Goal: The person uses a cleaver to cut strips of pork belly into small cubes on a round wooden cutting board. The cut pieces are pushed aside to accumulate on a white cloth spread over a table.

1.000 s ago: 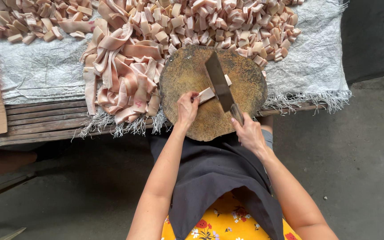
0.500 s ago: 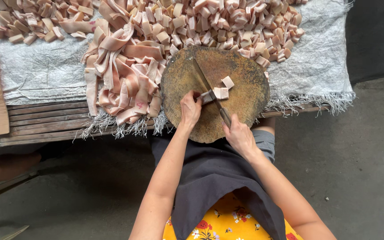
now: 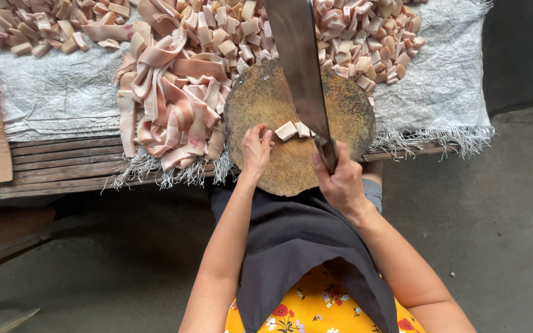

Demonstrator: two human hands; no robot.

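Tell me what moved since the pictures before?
The cleaver went up: the right hand has lifted its blade high off the round chopping board. The left hand still rests on the board beside the cut meat pieces. The strips pile stayed put.

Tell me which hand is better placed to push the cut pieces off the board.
The left hand, probably. It is free and rests on the board, its fingertips just beside the cut pieces. The right hand is shut on the cleaver, whose blade is raised above the board.
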